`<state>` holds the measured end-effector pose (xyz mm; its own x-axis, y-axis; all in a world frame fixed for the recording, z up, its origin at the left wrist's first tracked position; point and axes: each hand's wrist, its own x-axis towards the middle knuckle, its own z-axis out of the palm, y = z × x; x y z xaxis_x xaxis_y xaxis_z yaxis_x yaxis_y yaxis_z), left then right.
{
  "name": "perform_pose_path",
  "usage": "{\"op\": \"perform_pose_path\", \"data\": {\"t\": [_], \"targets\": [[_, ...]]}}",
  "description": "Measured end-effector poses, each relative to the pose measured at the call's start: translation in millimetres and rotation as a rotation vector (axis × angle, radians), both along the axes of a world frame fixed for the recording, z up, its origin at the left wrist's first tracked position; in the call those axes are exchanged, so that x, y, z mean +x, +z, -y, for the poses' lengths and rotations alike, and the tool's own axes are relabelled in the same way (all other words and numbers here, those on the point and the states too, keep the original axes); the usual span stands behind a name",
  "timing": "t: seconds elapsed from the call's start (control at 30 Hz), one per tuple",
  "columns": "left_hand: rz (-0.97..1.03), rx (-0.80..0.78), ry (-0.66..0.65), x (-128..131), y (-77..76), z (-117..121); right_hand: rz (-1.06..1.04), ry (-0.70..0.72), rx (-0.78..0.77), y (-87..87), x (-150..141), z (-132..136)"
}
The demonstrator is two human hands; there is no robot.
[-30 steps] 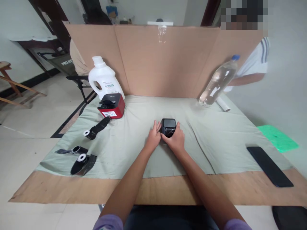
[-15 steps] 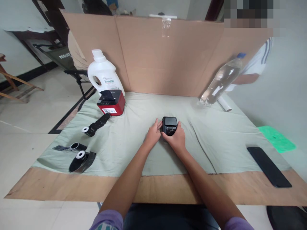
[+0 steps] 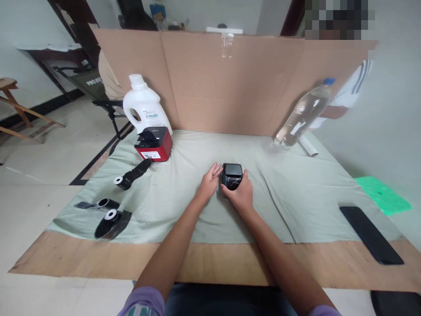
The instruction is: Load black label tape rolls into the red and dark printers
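Slight view shift; black device [image 3: 232, 176], long axis fore-and-aft

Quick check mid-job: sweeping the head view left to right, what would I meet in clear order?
Nearest black roll with white core → red-and-black printer → left hand → small boxy black device → blue-capped clear plastic bottle → flat black phone-shaped slab.

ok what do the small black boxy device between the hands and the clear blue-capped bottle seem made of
Small black boxy device: probably hard plastic, glossy in front, where pale reflections streak it. Clear blue-capped bottle: likely plastic, smooth and see-through, with the background showing through.
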<state>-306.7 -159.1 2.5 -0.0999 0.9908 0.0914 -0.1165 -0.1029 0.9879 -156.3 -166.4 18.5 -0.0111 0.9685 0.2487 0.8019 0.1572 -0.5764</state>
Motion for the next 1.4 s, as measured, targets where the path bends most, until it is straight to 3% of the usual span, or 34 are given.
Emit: {"op": "perform_pose_path", "data": {"t": [0.23, 0.4, 0.47, 0.57, 0.67, 0.77, 1.0, 1.13, 1.27, 1.4], "targets": [[-0.161, 0.102, -0.034, 4, 7.0, -27, -0.007, 0.010, 0.006, -0.1, 1, 0], [-0.311, 0.101, -0.020, 5, 21.5, -45, -0.020, 0.010, 0.002, -1.0, 2, 0], [-0.442, 0.132, 0.040, 7, 32.1, -43, -0.031, 0.011, 0.009, -1.5, 1, 1], [-0.796, 0.169, 0.122, 9, 51.8, -38, -0.048, 0.008, 0.021, -1.8, 1, 2], [-1.170, 0.100, -0.057, 12, 70.5, -44, -0.108, 0.013, 0.019, -3.3, 4, 2], [-1.307, 0.022, -0.229, 18, 81.7, -59, -0.256, 0.015, 0.002, -7.8, 9, 1], [-1.344, -0.027, -0.269, 36, 96.2, -77, -0.583, -0.003, -0.017, -16.9, 16, -3], [-1.263, 0.027, -0.187, 17, 116.4, -62, -0.793, -0.075, -0.045, -15.3, 23, -8], [-0.812, 0.029, -0.088, -30, 116.3, -19, -0.959, -0.129, -0.027, -13.4, 29, -12], [-0.462, -0.173, 0.094, -80, 88.2, 53, -1.012, -0.113, -0.018, -11.3, 28, -11]]}}
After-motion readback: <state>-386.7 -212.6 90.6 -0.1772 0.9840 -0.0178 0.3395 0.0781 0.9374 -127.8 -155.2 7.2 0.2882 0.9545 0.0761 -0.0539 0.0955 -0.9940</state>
